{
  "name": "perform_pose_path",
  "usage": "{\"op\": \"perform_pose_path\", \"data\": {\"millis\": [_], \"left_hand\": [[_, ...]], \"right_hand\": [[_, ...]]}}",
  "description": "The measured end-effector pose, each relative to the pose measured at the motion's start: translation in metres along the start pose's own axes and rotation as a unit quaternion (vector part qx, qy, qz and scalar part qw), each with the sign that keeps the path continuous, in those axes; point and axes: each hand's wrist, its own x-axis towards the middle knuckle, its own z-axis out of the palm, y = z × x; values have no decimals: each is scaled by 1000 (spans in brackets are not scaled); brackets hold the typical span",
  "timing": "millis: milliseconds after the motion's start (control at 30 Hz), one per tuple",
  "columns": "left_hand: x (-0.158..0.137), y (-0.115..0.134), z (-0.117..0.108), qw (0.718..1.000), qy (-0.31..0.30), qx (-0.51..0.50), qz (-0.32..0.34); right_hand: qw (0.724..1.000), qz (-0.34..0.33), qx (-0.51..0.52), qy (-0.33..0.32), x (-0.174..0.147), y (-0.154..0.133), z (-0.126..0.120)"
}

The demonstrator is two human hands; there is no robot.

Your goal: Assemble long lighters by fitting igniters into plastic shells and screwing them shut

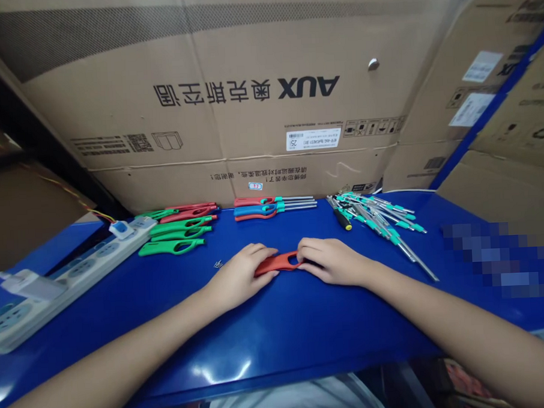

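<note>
A red lighter handle (274,263) lies level between my two hands, just above the blue table. My left hand (241,274) is closed around its solid end. At the other end, by the oval finger loop, my right hand (326,260) pinches the tip, whose very end is hidden by my fingers. Beyond my hands are long-nosed lighters (297,206) with metal tubes, red and blue. To the left sit green lighter handles (175,247) and red lighter handles (182,214), without tubes. Metal tubes with teal ends (381,217) are heaped on the right.
A white power strip (90,272) with plugs runs along the left. A black screwdriver with a yellow end (343,220) lies by the tube heap. Small metal pins (218,264) rest left of my hands. Cardboard (247,48) walls the back and right.
</note>
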Motion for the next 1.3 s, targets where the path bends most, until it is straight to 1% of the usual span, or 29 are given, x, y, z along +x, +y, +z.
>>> {"op": "perform_pose_path", "data": {"millis": [67, 100, 133, 200, 300, 367, 400, 433, 533, 600, 633, 667, 733, 767, 833, 867, 900, 933, 1000, 1033, 1067, 1133, 1167, 1300], "left_hand": [[-2, -4, -2, 1000, 5, 5, -16], [-4, -6, -4, 1000, 6, 6, -25], [-5, -7, -5, 999, 7, 6, -34], [-7, -10, -8, 999, 12, 0, -47], [-8, -14, -7, 998, 25, -14, -47], [-7, -16, -5, 998, 33, -19, -41], [-6, -16, -4, 999, 35, -20, -36], [-5, -16, -2, 999, 37, -20, -27], [-3, -16, 2, 999, 41, -20, 4], [-3, -16, 4, 999, 44, -19, 15], [-3, -15, 4, 999, 46, -18, 16], [-3, -14, 3, 998, 50, -17, 14], [-4, -10, 0, 998, 62, -16, 11], [-4, -7, -2, 998, 66, -16, 9], [-6, 1, -7, 998, 64, -19, 18], [-7, 5, -9, 998, 51, -21, 29], [-9, 9, -10, 998, 40, -17, 37], [-11, 13, -11, 999, 19, -8, 45], [-15, 19, -12, 998, -15, 15, 61], [-16, 21, -11, 997, -31, 26, 66], [-17, 22, -11, 996, -44, 34, 69], [-18, 22, -10, 995, -60, 44, 72], [-18, 22, -10, 994, -65, 46, 73], [-16, 18, -10, 994, -77, 39, 71]], "right_hand": [[1000, 18, 18, -1, 0, 3, -1], [999, 31, 30, 9, 0, 5, -2], [998, 46, 44, 29, 0, 7, -3], [990, 78, 65, 93, 0, 11, -5], [970, 130, 82, 191, -1, 17, -8], [958, 162, 112, 208, -1, 18, -10], [956, 170, 139, 193, -1, 18, -12], [957, 171, 171, 161, -1, 17, -12], [956, 136, 259, 12, -1, 8, -12], [957, 108, 260, -66, 0, 0, -9], [961, 97, 243, -86, 1, -3, -8], [967, 92, 220, -93, 3, -5, -8], [977, 102, 170, -75, 4, -4, -11], [981, 119, 145, -52, 4, -2, -15], [981, 181, 75, 2, 2, 8, -28], [973, 227, 25, 23, -2, 16, -37], [958, 285, -25, 36, -6, 24, -46], [934, 348, -71, 34, -11, 32, -56], [870, 472, -145, 5, -23, 49, -75], [840, 518, -159, -19, -30, 58, -82], [816, 553, -160, -53, -36, 65, -87], [790, 584, -147, -116, -45, 76, -93], [782, 592, -144, -132, -49, 81, -93], [773, 600, -138, -154, -52, 89, -84]]}}
